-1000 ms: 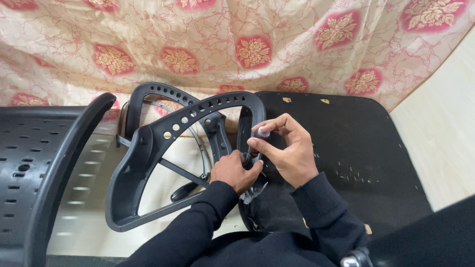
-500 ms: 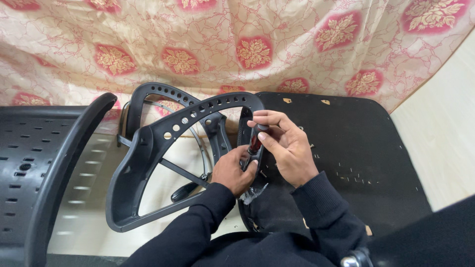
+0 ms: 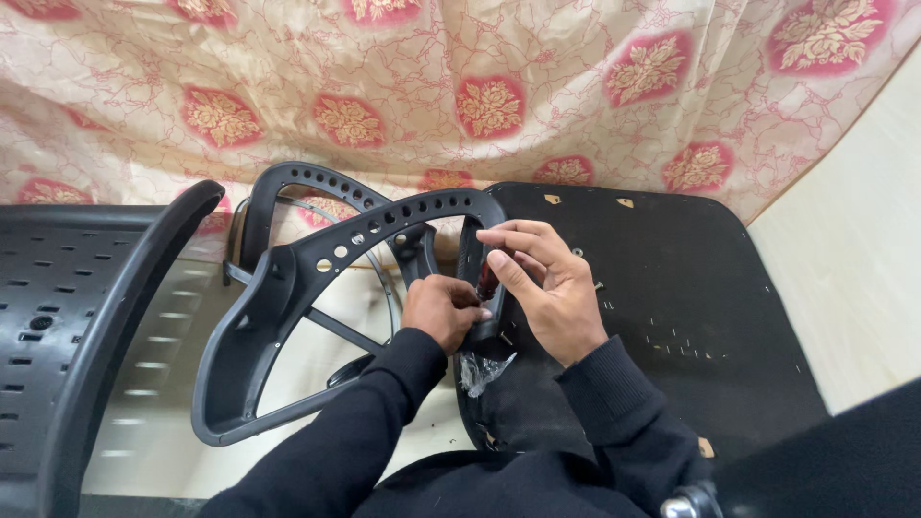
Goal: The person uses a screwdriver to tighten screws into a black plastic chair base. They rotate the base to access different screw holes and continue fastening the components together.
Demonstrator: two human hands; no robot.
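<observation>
Since the earlier frame the right hand (image 3: 549, 288) has drawn its fingers down from the top of the frame arm, and a small red-tipped piece (image 3: 487, 281), perhaps a tool or fastener, now shows pinched between thumb and fingertips at centre frame. Nearest the camera, two black sleeves rise from the bottom edge; just above them a scrap of clear plastic wrap (image 3: 480, 369) lies against the black seat pad (image 3: 691, 317) at lower right. The left hand (image 3: 443, 309) is clenched around the lower end of the black chair back frame (image 3: 317, 288), steadying it where its arm meets the pad. By my reading, the step in hand is fixing that frame end, and the next move calls for holding the red-tipped piece square to its hole while the left keeps the frame from twisting. Farther off, a perforated black chair shell (image 3: 86, 317) fills the left edge, with a floral cloth (image 3: 460, 86) across the top.
</observation>
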